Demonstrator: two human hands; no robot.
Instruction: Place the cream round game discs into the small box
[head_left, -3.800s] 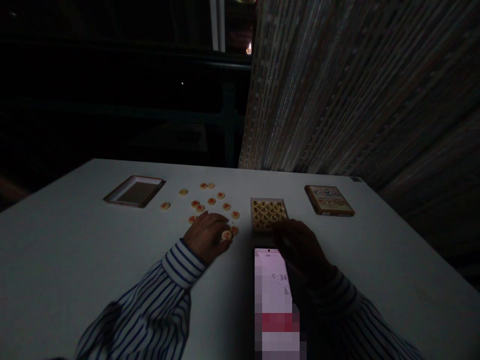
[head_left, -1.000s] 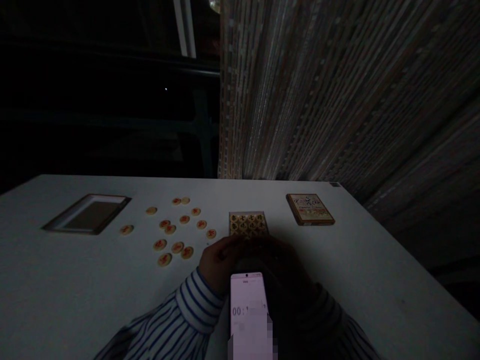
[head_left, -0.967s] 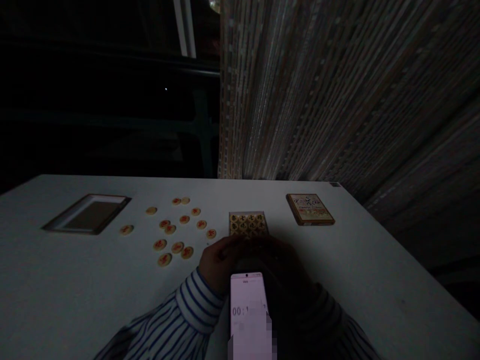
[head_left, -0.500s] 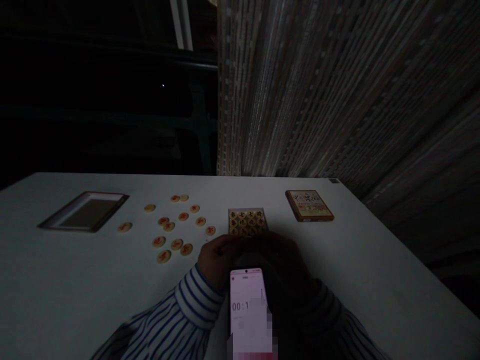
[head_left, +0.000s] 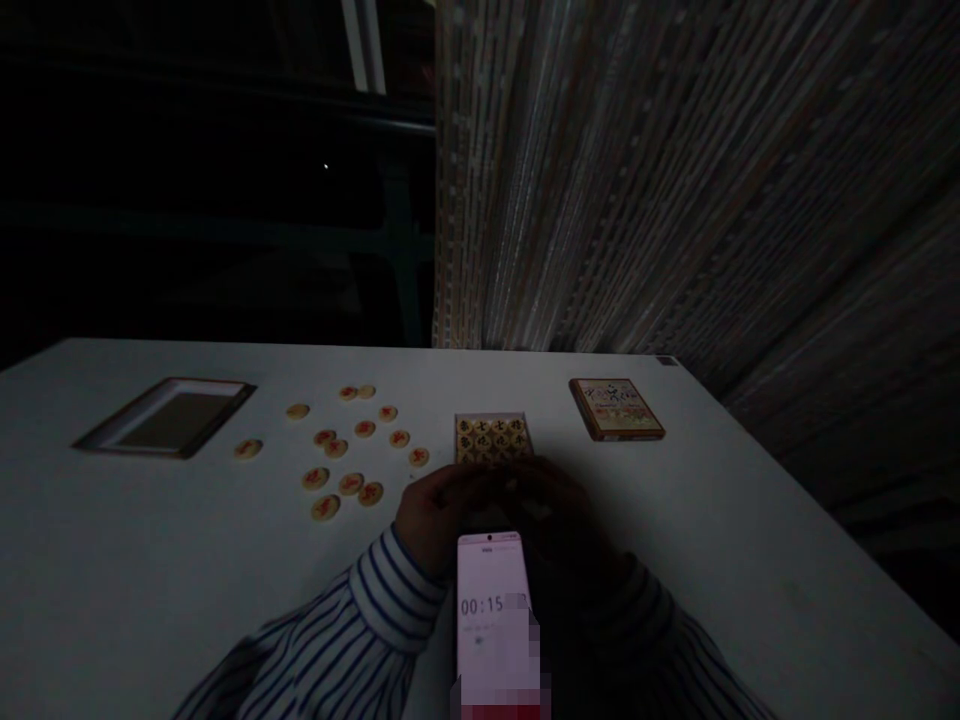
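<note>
The scene is very dark. A small open box (head_left: 492,436) holds round chess pieces with dark marks, packed in rows. My left hand (head_left: 431,512) rests at the box's near edge with its fingers curled; what they hold is hidden. My right hand (head_left: 559,510) lies in deep shadow beside it, also at the near edge, its fingers too dark to read. Several loose pieces with red marks (head_left: 350,450) lie scattered on the white table (head_left: 112,560) to the left. A lit phone (head_left: 491,620) showing a timer stands in front of my wrists.
An empty box lid (head_left: 166,416) lies at the far left. A printed flat box (head_left: 616,408) lies at the far right. A tall stack of layered boards (head_left: 675,180) rises behind the table. The table's right edge runs close by.
Since 3.8 s ago my left hand left the loose red pieces and moved right to the box, joining the right hand. In the last second both hands barely moved.
</note>
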